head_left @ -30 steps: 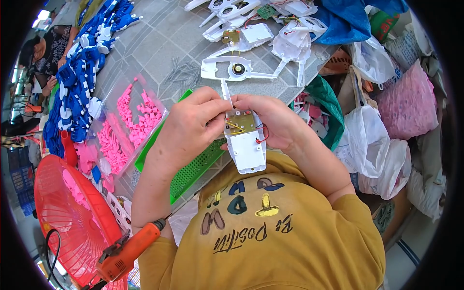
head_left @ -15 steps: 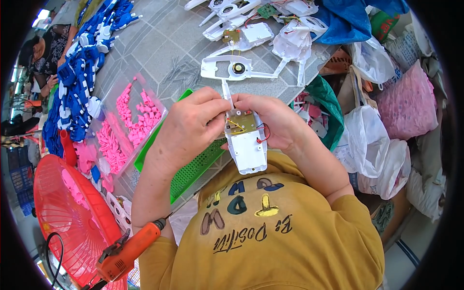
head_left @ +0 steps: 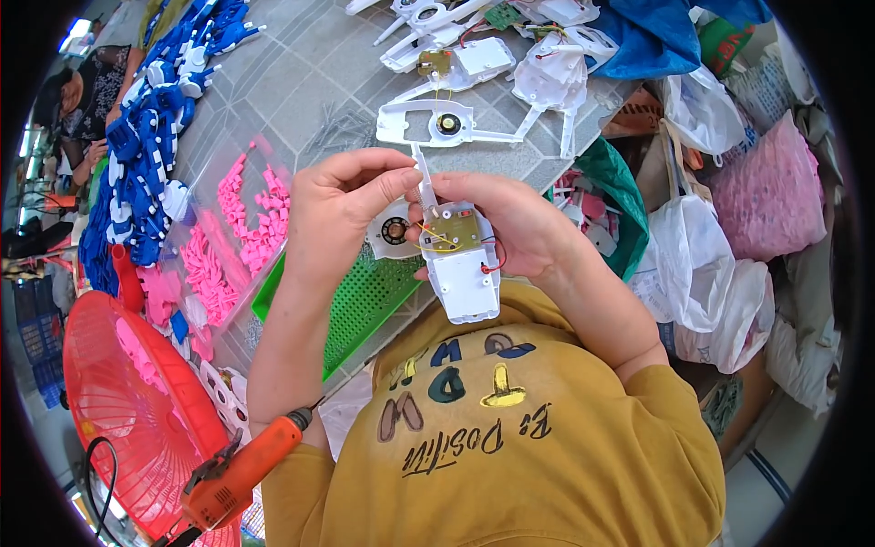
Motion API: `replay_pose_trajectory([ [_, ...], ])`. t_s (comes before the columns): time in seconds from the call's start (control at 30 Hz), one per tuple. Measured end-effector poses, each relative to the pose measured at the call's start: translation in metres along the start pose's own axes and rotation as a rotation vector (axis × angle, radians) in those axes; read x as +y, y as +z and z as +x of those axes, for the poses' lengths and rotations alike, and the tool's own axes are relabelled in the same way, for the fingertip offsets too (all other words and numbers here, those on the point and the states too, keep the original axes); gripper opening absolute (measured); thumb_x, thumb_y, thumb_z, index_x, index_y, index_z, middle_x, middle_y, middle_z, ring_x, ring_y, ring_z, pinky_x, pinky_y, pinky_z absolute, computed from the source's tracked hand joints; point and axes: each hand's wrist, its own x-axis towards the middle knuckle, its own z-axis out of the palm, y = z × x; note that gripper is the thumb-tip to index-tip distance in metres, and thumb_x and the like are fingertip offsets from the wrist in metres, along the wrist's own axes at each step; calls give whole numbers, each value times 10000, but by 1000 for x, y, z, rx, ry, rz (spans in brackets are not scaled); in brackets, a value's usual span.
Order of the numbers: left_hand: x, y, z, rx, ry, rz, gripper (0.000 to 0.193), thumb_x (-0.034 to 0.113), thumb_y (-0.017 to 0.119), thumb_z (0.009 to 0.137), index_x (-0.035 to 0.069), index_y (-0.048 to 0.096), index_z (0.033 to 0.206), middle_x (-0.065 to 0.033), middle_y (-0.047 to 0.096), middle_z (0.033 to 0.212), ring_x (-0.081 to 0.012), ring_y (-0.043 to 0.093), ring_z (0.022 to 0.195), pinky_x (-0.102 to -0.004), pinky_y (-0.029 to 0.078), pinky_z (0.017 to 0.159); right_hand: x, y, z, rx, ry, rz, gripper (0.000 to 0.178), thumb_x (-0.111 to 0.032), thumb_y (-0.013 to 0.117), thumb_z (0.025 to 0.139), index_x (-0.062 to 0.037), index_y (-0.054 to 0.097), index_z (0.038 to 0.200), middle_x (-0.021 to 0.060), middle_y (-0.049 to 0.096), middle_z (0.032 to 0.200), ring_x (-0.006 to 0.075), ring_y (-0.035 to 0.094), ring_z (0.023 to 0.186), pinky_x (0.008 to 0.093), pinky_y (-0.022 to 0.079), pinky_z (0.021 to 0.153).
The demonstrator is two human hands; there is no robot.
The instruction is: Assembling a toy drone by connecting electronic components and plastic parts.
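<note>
My right hand [head_left: 515, 219] is closed around the side of a white plastic housing [head_left: 463, 284] held in front of my chest. A brown-green circuit board [head_left: 453, 230] sits in it, with yellow wires and a red and black wire. My left hand [head_left: 342, 196] pinches the narrow white arm [head_left: 424, 178] at the housing's far end, and the right thumb lies close to that arm. Beside the board, below my left fingers, a white part with a round black speaker [head_left: 394, 230] shows; yellow wires run toward it.
More white housings [head_left: 483, 59] lie at the table's far side. A green basket [head_left: 365, 305] stands under my left forearm, near pink parts [head_left: 264, 205] in a tray. Blue parts [head_left: 150, 164] are piled left. An orange electric screwdriver [head_left: 241, 469] and red fan [head_left: 137, 401] are nearer.
My left hand has shifted up and left, its fingers more spread from the board. The speaker part has come into view beside the housing, and the yellow wires now reach out leftward.
</note>
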Motion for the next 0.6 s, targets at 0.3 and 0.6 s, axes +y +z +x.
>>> replay_pose_trajectory([
  [0.3, -5, 4, 4, 85, 38, 20, 150, 69, 759, 844, -12, 741, 970, -60, 730, 868, -105, 672, 785, -239, 524, 722, 3, -2, -2, 8, -12, -27, 319, -264, 591, 988, 13, 601, 1145, 120, 650, 1037, 233, 677, 963, 507, 605, 823],
  [0.6, -5, 5, 5, 58, 37, -6, 136, 50, 751, 849, -36, 730, 953, -72, 723, 816, -101, 664, 693, -233, 521, 647, 4, -1, 0, 6, -12, -61, 305, -266, 606, 984, -4, 596, 1139, 115, 638, 1054, 222, 673, 962, 490, 608, 815],
])
